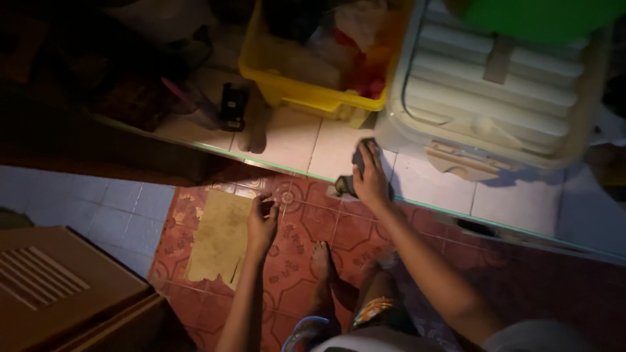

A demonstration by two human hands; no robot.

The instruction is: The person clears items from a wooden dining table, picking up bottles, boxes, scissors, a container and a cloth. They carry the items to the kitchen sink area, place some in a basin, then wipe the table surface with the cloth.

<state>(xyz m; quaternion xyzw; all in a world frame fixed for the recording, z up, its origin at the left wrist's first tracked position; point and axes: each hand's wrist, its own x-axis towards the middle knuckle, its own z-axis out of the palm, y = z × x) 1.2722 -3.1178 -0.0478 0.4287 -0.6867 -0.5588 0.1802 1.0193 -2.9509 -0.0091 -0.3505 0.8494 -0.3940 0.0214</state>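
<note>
My right hand [372, 177] presses a dark grey cloth [358, 163] onto the white tiled ledge [297, 140], close to its front edge and just left of a white ribbed plastic container [486, 98]. My left hand [262, 225] hangs lower, over the red patterned floor tiles [313, 225], with its fingers loosely curled; it seems to hold nothing, though the light is dim. A torn piece of brown cardboard [218, 238] lies on the floor right beside it. My bare foot [321, 261] stands on the red tiles below.
A yellow plastic bin [293, 88] full of bags and packets sits at the back of the ledge. A small black object [233, 104] stands to its left, amid dark clutter. A brown cardboard box [59, 287] is at lower left. A green round thing [541, 16] tops the white container.
</note>
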